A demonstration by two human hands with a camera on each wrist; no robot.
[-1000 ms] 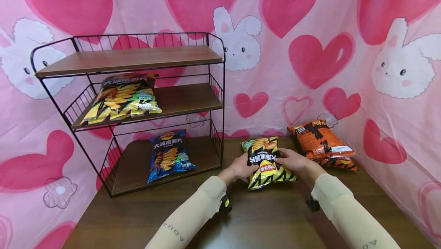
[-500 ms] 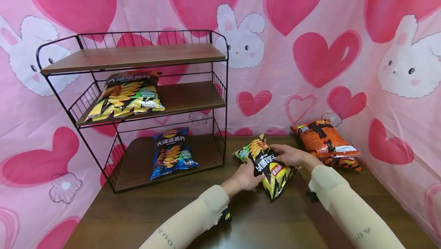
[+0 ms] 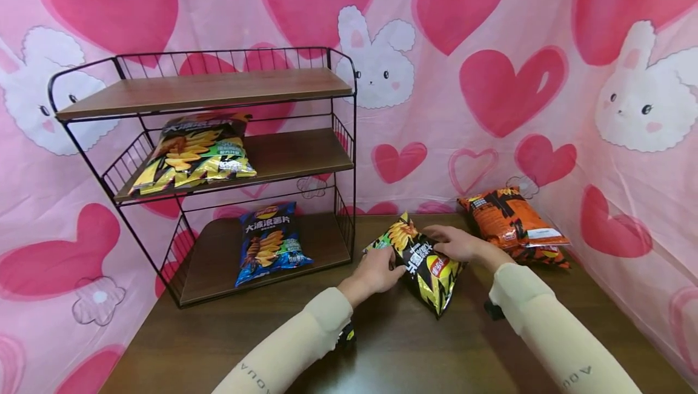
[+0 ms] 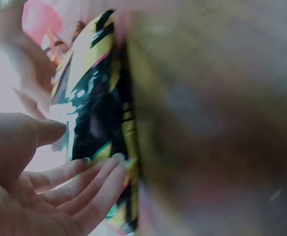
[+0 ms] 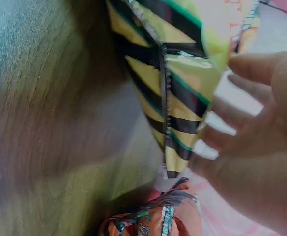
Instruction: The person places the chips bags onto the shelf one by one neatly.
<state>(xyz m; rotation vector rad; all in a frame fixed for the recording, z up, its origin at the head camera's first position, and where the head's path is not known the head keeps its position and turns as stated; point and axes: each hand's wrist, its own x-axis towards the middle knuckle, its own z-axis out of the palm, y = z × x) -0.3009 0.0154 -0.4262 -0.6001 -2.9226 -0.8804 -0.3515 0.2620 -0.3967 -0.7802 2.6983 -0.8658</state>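
Note:
A yellow and black bag of chips (image 3: 420, 260) stands turned at a slant over the wooden table, its printed front toward me and a corner pointing down. My left hand (image 3: 376, 270) is at its left edge; in the left wrist view, the fingers (image 4: 92, 189) extend fairly straight against the bag (image 4: 97, 98), and the thumb stands apart from them. At the upper right side, my right hand (image 3: 451, 242) holds the bag by its edge. The right wrist view shows the thumb (image 5: 254, 66) at the bag's edge and the fingers reaching behind it.
A black wire rack (image 3: 354, 139) with three wooden shelves stands left. A yellow and black chip bag (image 3: 196, 154) lies on its middle shelf, a blue one (image 3: 269, 242) on the bottom. Orange chip bags (image 3: 512, 221) are stacked at the back right of the table (image 3: 414, 357).
The bag has turned from nearly straight to slanted, its lower corner swinging right. My left hand has moved from its lower left side up along the left edge; the right hand stays at the upper right.

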